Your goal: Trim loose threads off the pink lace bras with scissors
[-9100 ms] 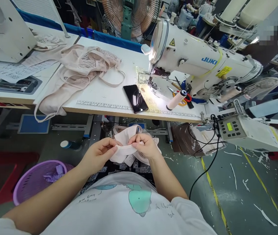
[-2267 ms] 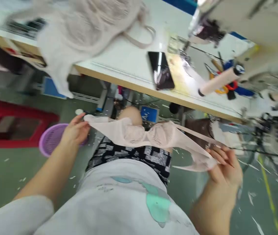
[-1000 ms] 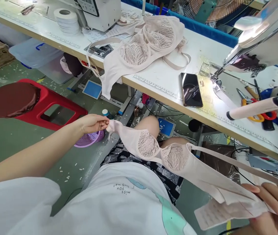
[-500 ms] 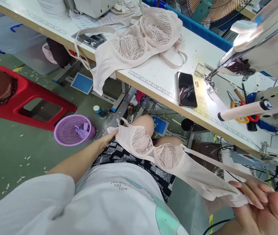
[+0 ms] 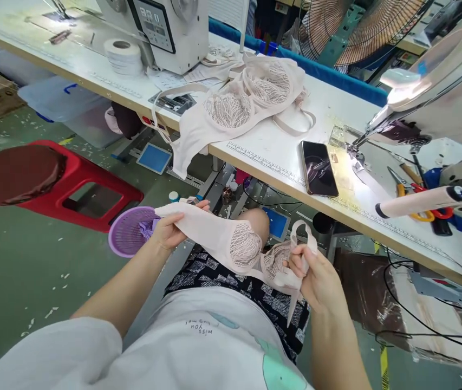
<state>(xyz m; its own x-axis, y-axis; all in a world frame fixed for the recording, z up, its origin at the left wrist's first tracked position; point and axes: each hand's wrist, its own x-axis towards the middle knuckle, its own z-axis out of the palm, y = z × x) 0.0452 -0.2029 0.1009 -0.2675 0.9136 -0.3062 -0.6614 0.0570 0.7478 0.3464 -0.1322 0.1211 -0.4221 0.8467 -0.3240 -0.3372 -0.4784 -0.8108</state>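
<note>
A pale pink lace bra (image 5: pixel 245 246) is stretched between my hands above my lap. My left hand (image 5: pixel 169 230) is closed on the band's far left end, its thumb on top of the fabric. At the right cup, my right hand (image 5: pixel 314 271) pinches the fabric and a shoulder strap, which loops up above the fingers. The band's loose end hangs below that hand. A second bra (image 5: pixel 228 108) of the same kind lies on the sewing table (image 5: pixel 263 165), one wing drooping over the front edge.
A sewing machine (image 5: pixel 437 97) with a lit needle area stands on the right, near a black phone (image 5: pixel 319 168) and orange-handled scissors (image 5: pixel 421 215). On the floor at left are a purple basket (image 5: pixel 127 238) and a red stool (image 5: pixel 88 189).
My right hand has come in from the far right to the right cup, so the bra is less spread. My left hand has lifted its end of the band. The view has shifted left.
</note>
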